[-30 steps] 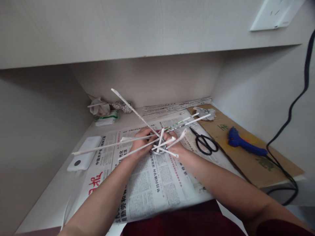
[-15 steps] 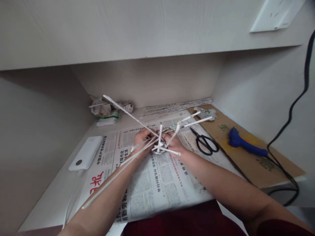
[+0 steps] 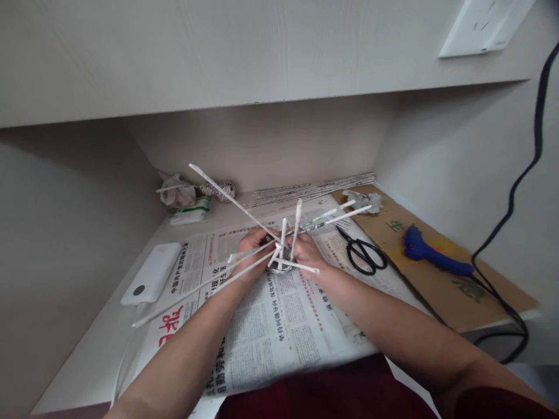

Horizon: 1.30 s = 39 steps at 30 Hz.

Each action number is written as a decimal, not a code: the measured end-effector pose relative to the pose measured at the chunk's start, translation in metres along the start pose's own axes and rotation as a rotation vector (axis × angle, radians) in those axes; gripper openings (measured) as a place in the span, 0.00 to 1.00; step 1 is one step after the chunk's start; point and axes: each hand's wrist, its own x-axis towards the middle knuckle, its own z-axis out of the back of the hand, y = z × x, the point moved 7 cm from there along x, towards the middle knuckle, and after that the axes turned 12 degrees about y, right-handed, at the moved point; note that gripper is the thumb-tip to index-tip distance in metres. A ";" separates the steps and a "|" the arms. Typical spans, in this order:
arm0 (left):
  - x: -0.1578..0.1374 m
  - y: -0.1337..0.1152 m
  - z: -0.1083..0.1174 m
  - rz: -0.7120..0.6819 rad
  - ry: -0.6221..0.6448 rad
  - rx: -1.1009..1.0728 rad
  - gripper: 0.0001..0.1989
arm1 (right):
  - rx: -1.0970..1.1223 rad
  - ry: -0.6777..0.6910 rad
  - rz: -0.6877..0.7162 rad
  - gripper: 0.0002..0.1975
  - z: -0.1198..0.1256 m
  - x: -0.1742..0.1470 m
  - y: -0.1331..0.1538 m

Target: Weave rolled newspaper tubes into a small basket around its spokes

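Note:
Between my two hands is a small woven piece of rolled newspaper [image 3: 280,267], with several white paper sticks pointing out of it in different directions. My left hand [image 3: 255,244] is closed on its left side, fingers partly hidden behind the sticks. On the other side my right hand [image 3: 305,249] grips the piece, its fingers curled near an upright paper stick [image 3: 297,224]. One long paper stick [image 3: 231,201] slants up to the far left, and another [image 3: 174,305] reaches down over my left forearm. Newspaper sheets [image 3: 257,326] lie under my hands.
Black scissors [image 3: 364,256] lie right of my hands. A blue glue gun [image 3: 437,253] with a black cord rests on brown cardboard [image 3: 493,308]. A white power bank [image 3: 152,273] is at left. Paper sticks [image 3: 310,189], a plastic bag [image 3: 177,191] and a woven piece [image 3: 218,191] lie at the back.
The long stick over my left forearm has swung up and left. The stick near my right hand now stands more upright. Both hands stay on the woven piece.

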 end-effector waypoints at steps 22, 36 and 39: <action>0.003 -0.023 0.017 0.007 -0.109 0.160 0.06 | -1.174 0.293 0.457 0.11 -0.023 -0.017 0.062; 0.000 -0.008 0.011 0.205 -0.170 -0.080 0.06 | -0.439 -0.089 0.401 0.09 0.007 -0.016 0.060; 0.000 0.001 0.011 0.256 -0.179 -0.079 0.05 | -0.374 -0.140 0.440 0.10 0.011 -0.015 0.062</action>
